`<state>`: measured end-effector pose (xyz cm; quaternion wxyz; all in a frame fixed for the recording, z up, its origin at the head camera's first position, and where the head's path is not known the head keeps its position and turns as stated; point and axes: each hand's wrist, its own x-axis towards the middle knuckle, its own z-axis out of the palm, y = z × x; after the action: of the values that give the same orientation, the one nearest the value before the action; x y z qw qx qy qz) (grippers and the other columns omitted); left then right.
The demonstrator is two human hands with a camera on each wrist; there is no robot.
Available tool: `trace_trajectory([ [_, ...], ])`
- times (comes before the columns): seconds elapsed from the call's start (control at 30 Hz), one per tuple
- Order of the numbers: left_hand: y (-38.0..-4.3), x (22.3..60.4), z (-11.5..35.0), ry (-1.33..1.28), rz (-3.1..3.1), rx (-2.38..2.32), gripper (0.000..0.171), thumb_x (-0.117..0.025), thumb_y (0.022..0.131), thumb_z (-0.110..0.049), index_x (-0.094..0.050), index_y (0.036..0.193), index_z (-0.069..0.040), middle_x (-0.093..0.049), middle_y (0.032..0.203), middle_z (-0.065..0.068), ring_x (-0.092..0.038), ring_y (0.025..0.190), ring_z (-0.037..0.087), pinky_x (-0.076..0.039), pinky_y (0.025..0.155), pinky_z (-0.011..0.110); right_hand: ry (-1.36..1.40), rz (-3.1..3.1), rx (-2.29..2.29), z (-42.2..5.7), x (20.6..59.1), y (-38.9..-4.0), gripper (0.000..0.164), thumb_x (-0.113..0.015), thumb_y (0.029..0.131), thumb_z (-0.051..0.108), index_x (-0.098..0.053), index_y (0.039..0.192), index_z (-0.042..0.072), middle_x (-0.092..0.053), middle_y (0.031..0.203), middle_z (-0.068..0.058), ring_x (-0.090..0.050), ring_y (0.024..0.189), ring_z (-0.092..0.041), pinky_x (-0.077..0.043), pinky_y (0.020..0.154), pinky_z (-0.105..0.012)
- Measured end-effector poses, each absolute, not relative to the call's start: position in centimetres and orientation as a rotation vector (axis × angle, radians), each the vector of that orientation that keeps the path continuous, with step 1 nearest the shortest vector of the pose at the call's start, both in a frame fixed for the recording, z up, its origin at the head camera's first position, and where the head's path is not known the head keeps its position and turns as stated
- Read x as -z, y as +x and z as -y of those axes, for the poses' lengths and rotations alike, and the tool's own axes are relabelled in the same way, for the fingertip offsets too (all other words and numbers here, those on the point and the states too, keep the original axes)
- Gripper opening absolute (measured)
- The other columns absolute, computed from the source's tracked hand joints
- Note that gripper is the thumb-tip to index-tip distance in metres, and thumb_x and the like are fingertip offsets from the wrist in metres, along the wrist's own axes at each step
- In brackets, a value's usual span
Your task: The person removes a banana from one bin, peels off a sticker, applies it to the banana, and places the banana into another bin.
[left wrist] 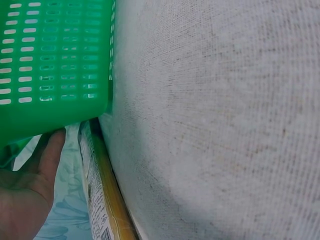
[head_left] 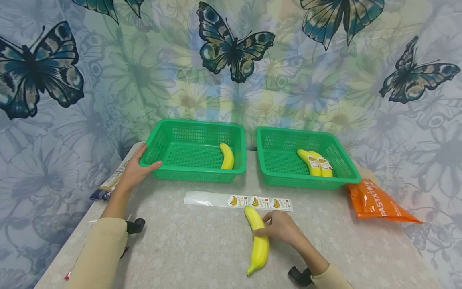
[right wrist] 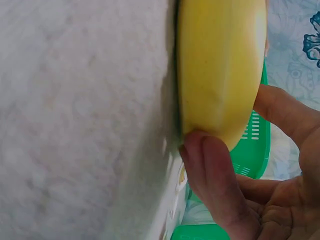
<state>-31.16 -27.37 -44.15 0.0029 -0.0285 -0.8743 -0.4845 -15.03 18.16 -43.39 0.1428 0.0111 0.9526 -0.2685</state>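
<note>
In the head view, my left hand (head_left: 138,167) rests against the front left corner of the left green basket (head_left: 195,174), thumb and fingers spread. The left wrist view shows straight fingers (left wrist: 52,155) touching that basket's outer wall (left wrist: 55,112). With thumb and fingers on either side, my right hand (head_left: 279,227) pinches a yellow banana (head_left: 259,253) lying lengthwise on the table. This banana (right wrist: 220,65) shows no label on its visible side. Just behind it lies a white strip (head_left: 205,198) bearing several banana stickers (head_left: 259,202).
One banana (head_left: 227,156) lies in the left basket. The right green basket (head_left: 296,180) holds two labelled bananas (head_left: 314,166). An orange pasta bag (head_left: 379,202) sits at the right, another packet (head_left: 112,182) at the left table edge. A butterfly-patterned cloth (head_left: 155,80) hangs behind.
</note>
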Motion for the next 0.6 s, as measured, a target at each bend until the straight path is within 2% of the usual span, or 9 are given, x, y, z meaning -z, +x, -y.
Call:
trace_trajectory([
  [0.27,-31.28,44.44,27.38,-0.097,2.723,1.53,0.102,-0.066,0.088,-0.052,0.002,0.158,-0.023,0.009,0.165,-0.001,0.003,0.151,0.042,-0.016,0.111,0.074,0.024,-2.717,0.76,-18.41,42.93,-14.93,0.054,-0.084,0.069,0.044,-0.073,0.099,0.001,-0.067,0.076,-0.001,-0.057,0.064,-0.013,-0.045,0.055,-0.026],
  [0.6,-31.08,43.83,27.11,-0.12,2.742,1.485,0.1,-0.065,0.089,-0.05,0.003,0.158,-0.022,0.009,0.166,0.004,0.001,0.15,0.046,-0.018,0.11,0.074,-0.032,-2.768,0.771,-18.24,43.28,-15.67,0.043,-0.083,0.071,0.04,-0.074,0.095,0.005,-0.067,0.081,0.0,-0.055,0.066,-0.013,-0.044,0.055,-0.026],
])
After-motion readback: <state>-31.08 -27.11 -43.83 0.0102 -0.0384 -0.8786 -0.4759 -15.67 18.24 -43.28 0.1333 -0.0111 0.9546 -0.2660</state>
